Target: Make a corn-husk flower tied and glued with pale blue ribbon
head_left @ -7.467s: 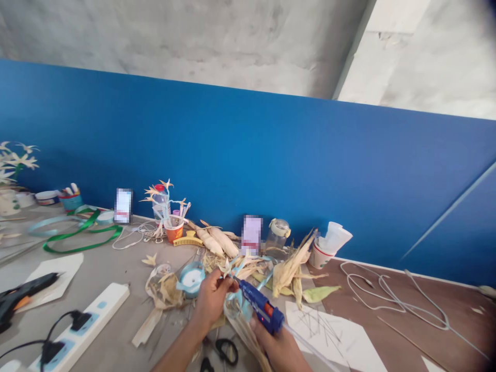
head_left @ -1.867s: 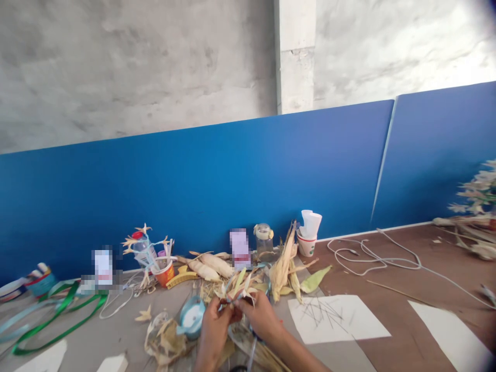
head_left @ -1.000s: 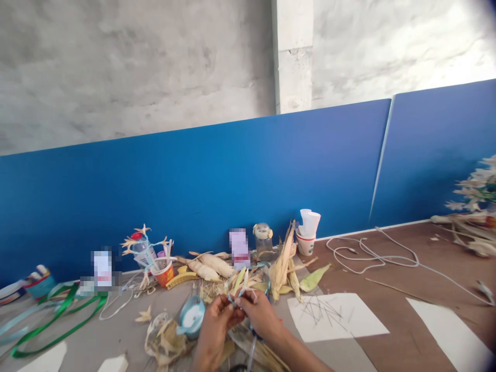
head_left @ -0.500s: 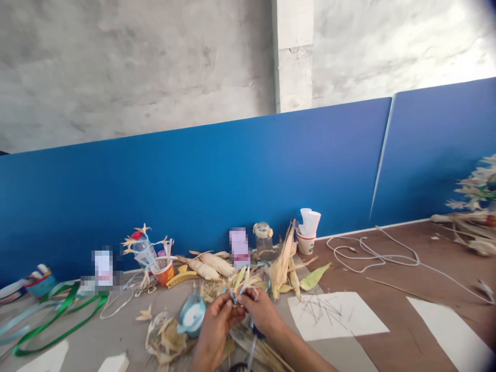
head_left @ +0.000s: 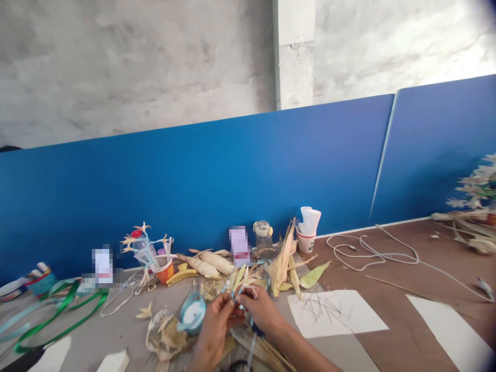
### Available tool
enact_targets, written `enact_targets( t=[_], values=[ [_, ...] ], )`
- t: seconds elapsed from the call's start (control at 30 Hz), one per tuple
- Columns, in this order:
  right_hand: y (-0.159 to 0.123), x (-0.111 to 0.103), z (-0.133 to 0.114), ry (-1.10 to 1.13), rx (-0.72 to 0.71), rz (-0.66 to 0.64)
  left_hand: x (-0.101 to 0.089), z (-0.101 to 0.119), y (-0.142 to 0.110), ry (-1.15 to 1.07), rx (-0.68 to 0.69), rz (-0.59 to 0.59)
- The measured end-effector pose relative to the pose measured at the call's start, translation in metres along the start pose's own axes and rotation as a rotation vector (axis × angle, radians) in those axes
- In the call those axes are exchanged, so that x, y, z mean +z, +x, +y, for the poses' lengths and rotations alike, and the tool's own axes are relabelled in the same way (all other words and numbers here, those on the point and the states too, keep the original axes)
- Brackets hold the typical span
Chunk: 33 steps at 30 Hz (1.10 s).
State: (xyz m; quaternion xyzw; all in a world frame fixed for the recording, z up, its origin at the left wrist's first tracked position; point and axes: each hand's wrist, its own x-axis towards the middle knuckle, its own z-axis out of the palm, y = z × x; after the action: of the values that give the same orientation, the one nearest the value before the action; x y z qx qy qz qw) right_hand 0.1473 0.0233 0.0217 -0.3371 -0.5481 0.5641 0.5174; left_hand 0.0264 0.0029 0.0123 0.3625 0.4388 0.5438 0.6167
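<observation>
My left hand (head_left: 217, 321) and my right hand (head_left: 260, 309) meet over the table, fingertips nearly touching. Both are closed in a pinch on a small corn husk flower wrapped in light-blue ribbon (head_left: 233, 296); the fingers cover most of it. Pale petals stick up beyond the fingertips. Below my right hand, a blue glue gun shows only in part, with its clear glue stick (head_left: 251, 351) pointing toward me. A roll of light-blue ribbon (head_left: 192, 314) lies left of my left hand. Black scissors handles (head_left: 239, 366) peek out at the bottom edge.
Corn husks (head_left: 284, 261) and a lidded jar (head_left: 263, 238) stand behind my hands. A white sheet with thin wires (head_left: 321, 310) lies to the right, near a white cable (head_left: 372, 256). At left are an orange cup (head_left: 164, 272), a yellow hair claw (head_left: 182, 275) and green ribbon (head_left: 62, 330).
Earlier my right hand held the glue gun at the flower; now the gun lies below that hand and both hands pinch the flower. Over the last second, only the fingers shift slightly.
</observation>
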Motion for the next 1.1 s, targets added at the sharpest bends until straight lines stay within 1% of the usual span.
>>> enact_targets(
  t=[0.2,0.33,0.43,0.57,0.77,0.9,1.0,1.1],
  values=[
    [0.001,-0.003,0.006,-0.027,-0.001,0.000,-0.003,-0.003,0.003,0.009,0.032,0.029],
    [-0.001,0.000,0.011,-0.076,-0.011,0.041,-0.008,-0.008,0.008,-0.012,0.105,0.060],
    [-0.003,0.005,0.014,-0.192,0.000,0.097,-0.011,-0.013,0.011,-0.004,0.159,0.092],
    [-0.007,0.010,0.013,-0.382,0.002,0.167,-0.008,-0.014,0.009,0.018,0.173,0.118],
    [-0.013,0.010,0.010,-0.609,-0.099,0.172,0.002,-0.003,0.002,-0.159,0.108,0.091],
    [-0.015,0.008,0.010,-0.685,-0.139,0.161,0.001,-0.002,0.001,-0.250,0.038,0.042],
    [-0.013,0.007,0.009,-0.683,-0.091,0.167,-0.001,-0.002,0.001,-0.264,-0.022,-0.003],
    [-0.010,0.005,0.007,-0.545,-0.034,0.143,-0.002,-0.001,0.001,-0.242,-0.039,-0.047]
  ],
)
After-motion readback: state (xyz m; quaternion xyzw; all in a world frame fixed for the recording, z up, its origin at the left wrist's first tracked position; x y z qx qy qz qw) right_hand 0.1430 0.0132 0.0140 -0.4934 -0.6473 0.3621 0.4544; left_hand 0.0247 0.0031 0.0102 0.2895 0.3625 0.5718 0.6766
